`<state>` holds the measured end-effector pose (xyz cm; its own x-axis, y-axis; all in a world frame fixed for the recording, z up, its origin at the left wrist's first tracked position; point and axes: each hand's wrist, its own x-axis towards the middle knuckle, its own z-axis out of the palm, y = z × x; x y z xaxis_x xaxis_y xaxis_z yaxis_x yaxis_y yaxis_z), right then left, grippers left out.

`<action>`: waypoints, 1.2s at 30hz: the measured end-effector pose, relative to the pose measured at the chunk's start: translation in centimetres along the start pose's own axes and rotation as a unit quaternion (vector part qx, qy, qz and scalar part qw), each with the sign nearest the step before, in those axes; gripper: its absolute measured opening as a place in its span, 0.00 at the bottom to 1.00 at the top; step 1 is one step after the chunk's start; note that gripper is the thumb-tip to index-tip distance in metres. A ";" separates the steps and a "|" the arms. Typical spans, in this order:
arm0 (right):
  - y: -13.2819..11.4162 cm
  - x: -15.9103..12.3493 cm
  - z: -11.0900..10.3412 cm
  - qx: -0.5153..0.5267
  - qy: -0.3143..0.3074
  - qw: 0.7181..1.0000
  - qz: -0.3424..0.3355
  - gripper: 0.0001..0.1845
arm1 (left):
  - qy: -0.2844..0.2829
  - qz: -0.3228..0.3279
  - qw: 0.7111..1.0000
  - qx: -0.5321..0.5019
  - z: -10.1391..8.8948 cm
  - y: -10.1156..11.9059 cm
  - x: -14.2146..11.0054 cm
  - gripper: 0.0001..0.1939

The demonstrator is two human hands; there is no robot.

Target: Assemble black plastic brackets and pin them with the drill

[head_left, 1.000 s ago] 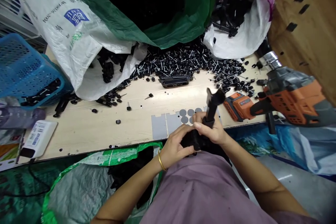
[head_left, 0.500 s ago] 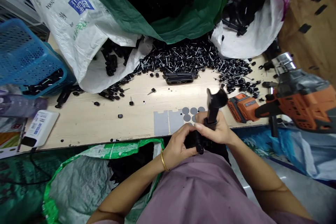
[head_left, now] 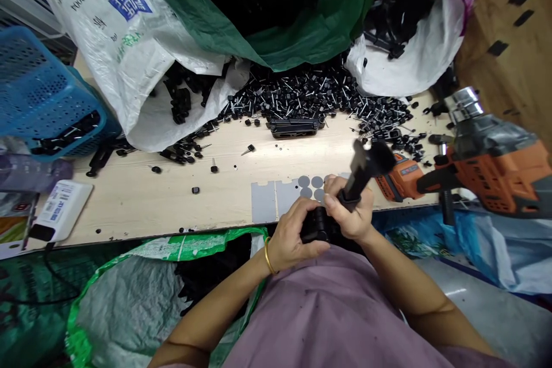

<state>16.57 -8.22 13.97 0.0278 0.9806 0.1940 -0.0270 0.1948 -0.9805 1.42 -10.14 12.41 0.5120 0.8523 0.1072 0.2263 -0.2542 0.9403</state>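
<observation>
My right hand [head_left: 351, 213] is closed round the shaft of a long black plastic part [head_left: 364, 169] whose forked top leans up and to the right over the table edge. My left hand [head_left: 293, 233], with a gold bangle on the wrist, grips the part's lower black block [head_left: 314, 225] close to my chest. Both hands meet at the near edge of the wooden table [head_left: 172, 201]. A heap of small black screws with knob heads [head_left: 319, 98] lies at the back of the table, beyond my hands.
An orange power drill [head_left: 491, 167] and its orange battery [head_left: 399, 175] lie at the right. Grey sticker sheets [head_left: 280, 198] sit just before my hands. White and green sacks [head_left: 129, 40] of black parts crowd the back. A blue basket [head_left: 38, 98] stands left, an open sack [head_left: 142, 299] below.
The black part's top has tilted to the right and my right hand has turned with it. My left hand has shifted its grip on the lower block.
</observation>
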 end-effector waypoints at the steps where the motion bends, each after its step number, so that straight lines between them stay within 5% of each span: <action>1: 0.1 -0.2 0.2 0.012 0.035 0.999 0.000 0.14 | 0.004 -0.005 1.000 0.004 -0.1 0.1 0.0 0.31; 3: 0.1 -0.4 0.3 0.040 0.057 0.997 0.018 0.15 | -0.001 -0.017 1.000 0.001 -0.2 0.2 -0.1 0.31; 8: -1.1 0.8 -0.5 0.002 -0.174 0.976 0.128 0.17 | -0.077 -0.012 0.996 -0.038 -0.6 0.1 -0.6 0.31; 10: -1.5 1.2 -0.3 0.008 -0.191 0.967 0.166 0.19 | -0.094 -0.027 0.993 -0.071 -0.8 -0.6 -0.6 0.32; 15: 0.5 2.0 1.3 0.085 -0.035 0.962 0.257 0.23 | -0.176 -0.143 0.933 -0.280 -0.9 -4.2 0.8 0.41; 19: 4.1 3.3 1.6 0.209 0.073 0.902 0.370 0.21 | -0.202 -0.266 0.886 -0.323 -2.7 -5.5 2.6 0.40; 21: 5.4 3.9 1.2 0.262 0.107 0.876 0.390 0.21 | -0.233 -0.266 0.891 -0.286 -4.6 -4.9 3.2 0.44; 25: 6.5 4.7 0.4 0.293 0.172 0.858 0.384 0.23 | -0.292 -0.130 0.946 -0.053 -7.2 -2.2 2.9 0.53; 27: 6.5 4.8 0.2 0.291 0.188 0.859 0.376 0.25 | -0.253 -0.078 0.954 0.140 -6.6 -0.9 2.3 0.59; 30: 6.4 4.7 0.6 0.285 0.210 0.866 0.353 0.27 | -0.145 -0.051 0.924 0.349 -3.6 -0.3 1.8 0.55; 34: 6.6 3.9 1.3 0.259 0.233 0.882 0.318 0.27 | -0.021 -0.043 0.898 0.437 -0.5 -2.0 2.9 0.37; 36: 6.4 3.2 0.7 0.200 0.183 0.908 0.319 0.26 | 0.002 -0.034 0.890 0.454 -0.5 -3.2 3.4 0.27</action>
<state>15.80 -3.84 8.37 0.2079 0.8376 -0.5052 -0.5132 -0.3464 -0.7853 2.01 -6.17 9.90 0.4683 0.8813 0.0630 0.8344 -0.4646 0.2965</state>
